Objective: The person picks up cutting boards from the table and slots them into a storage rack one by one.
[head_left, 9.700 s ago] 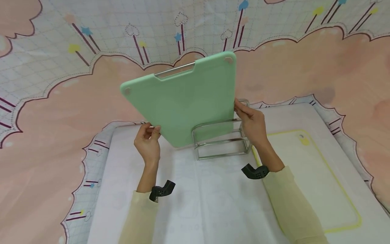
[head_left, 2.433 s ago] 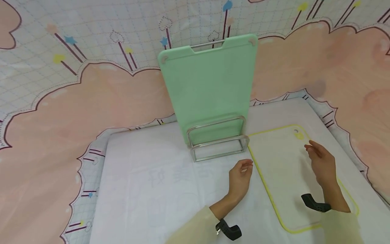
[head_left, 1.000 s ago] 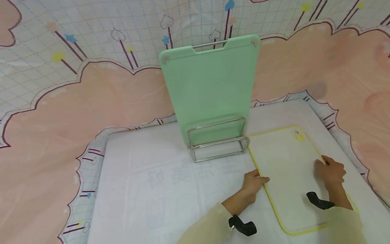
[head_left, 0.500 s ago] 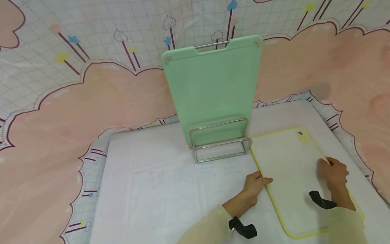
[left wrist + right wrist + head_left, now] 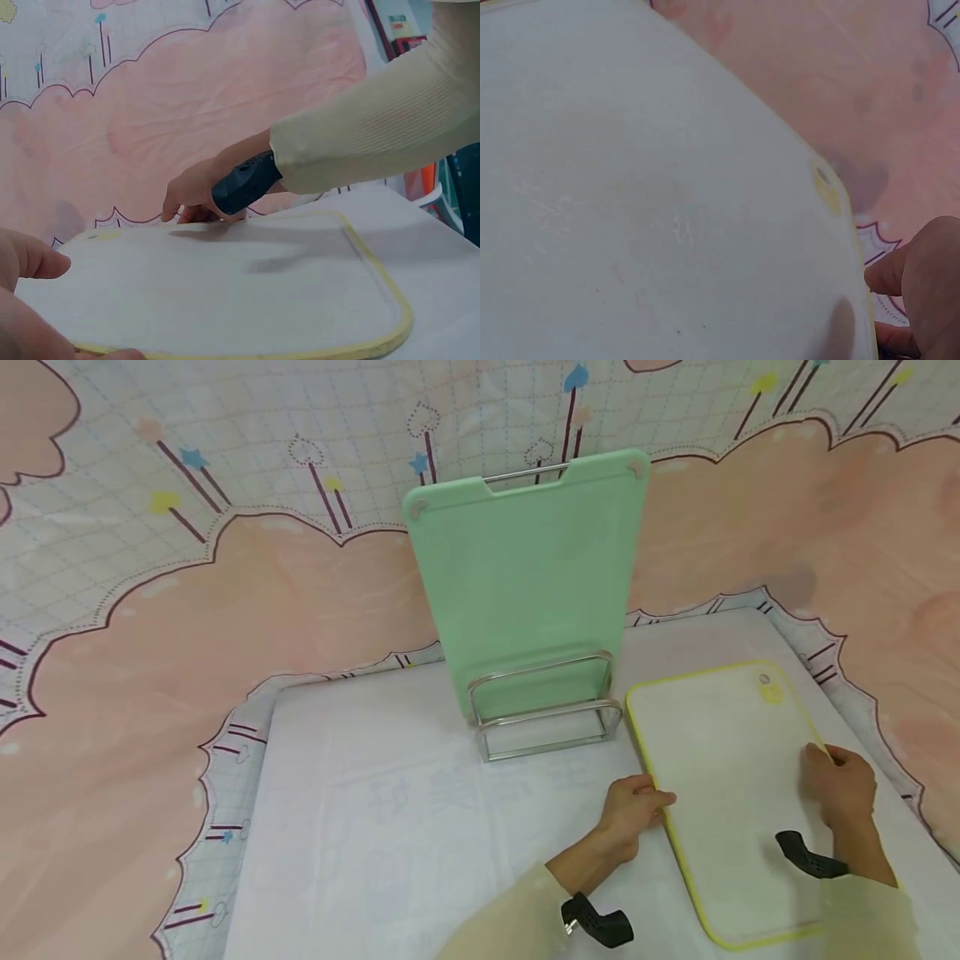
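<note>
A white cutting board (image 5: 735, 793) with a yellow rim lies at the right of the table, its far end tipped slightly up. My left hand (image 5: 628, 814) pinches its left edge, thumb on top. On the opposite edge, my right hand (image 5: 843, 785) grips the rim, with part of its fingers hidden. The left wrist view shows the same board (image 5: 225, 292) between both hands, and the right wrist view shows its scratched face (image 5: 667, 187) close up. A green cutting board (image 5: 528, 577) stands upright in a metal wire rack (image 5: 547, 718), left of the white board.
A white cloth covers the table (image 5: 390, 843). Behind it hangs a pink and white patterned cloth (image 5: 300, 593). The rack's right end stands close to the white board's far left corner.
Earlier, both hands held the green board at the rack; it now stands in the rack alone. The hands moved right, took the white board's edges, and its far end has just risen slightly.
</note>
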A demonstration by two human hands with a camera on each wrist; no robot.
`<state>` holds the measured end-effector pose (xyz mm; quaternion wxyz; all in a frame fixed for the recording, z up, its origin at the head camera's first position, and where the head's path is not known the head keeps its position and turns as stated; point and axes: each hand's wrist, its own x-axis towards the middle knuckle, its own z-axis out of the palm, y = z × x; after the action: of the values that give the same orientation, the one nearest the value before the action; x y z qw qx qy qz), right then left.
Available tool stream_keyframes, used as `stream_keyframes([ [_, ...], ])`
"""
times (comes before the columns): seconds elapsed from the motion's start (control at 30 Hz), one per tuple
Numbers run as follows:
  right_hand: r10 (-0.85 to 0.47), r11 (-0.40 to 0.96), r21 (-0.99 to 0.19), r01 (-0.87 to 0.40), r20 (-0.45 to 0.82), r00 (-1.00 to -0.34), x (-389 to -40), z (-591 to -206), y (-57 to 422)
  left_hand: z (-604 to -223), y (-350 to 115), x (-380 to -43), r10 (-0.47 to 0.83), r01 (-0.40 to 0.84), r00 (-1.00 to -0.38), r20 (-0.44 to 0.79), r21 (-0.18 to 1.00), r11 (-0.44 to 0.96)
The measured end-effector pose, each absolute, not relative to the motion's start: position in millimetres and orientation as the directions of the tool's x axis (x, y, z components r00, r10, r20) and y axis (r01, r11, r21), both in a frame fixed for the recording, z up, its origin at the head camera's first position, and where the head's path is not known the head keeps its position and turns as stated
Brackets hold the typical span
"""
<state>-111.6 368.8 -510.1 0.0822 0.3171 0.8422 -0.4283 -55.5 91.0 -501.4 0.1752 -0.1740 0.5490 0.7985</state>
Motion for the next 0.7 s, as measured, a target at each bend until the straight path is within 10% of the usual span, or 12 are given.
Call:
stream_keyframes([
  [0.7, 0.55, 0.324, -0.751, 0.576, -0.346, -0.76, -110.7, -480.3, 372.7, -474.7, 87.0, -54.9, 0.143, -0.385, -0.923, -0.358, 0.857, -0.343],
])
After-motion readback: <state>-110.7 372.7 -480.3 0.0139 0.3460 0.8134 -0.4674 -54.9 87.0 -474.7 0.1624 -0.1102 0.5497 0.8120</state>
